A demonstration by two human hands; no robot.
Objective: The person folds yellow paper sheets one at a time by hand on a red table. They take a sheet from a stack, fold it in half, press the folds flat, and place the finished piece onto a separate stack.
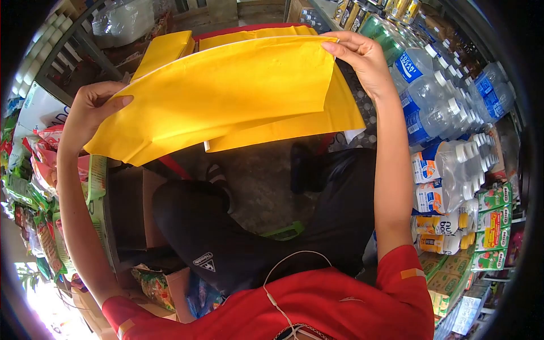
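A large yellow sheet [226, 85] with a thin white edge is stretched out in front of me, between my two hands. My left hand [93, 113] pinches its upper left part, thumb on top. At the far right, my right hand [362, 56] grips the upper corner between thumb and fingers. The sheet's lower edge hangs in a loose fold above my knees. Behind it, more yellow material [345, 107] spreads to the right, and a folded yellow piece [161, 52] lies at the back left on a surface with a red edge.
Packs of large water bottles [422, 93] and smaller bottles [447, 164] stand along the right, with green drink cartons [494, 226] nearer. Snack bags [42, 153] and a green basket [96, 178] line the left. A cardboard box [133, 207] sits beside my leg. Cans [354, 14] fill the back right.
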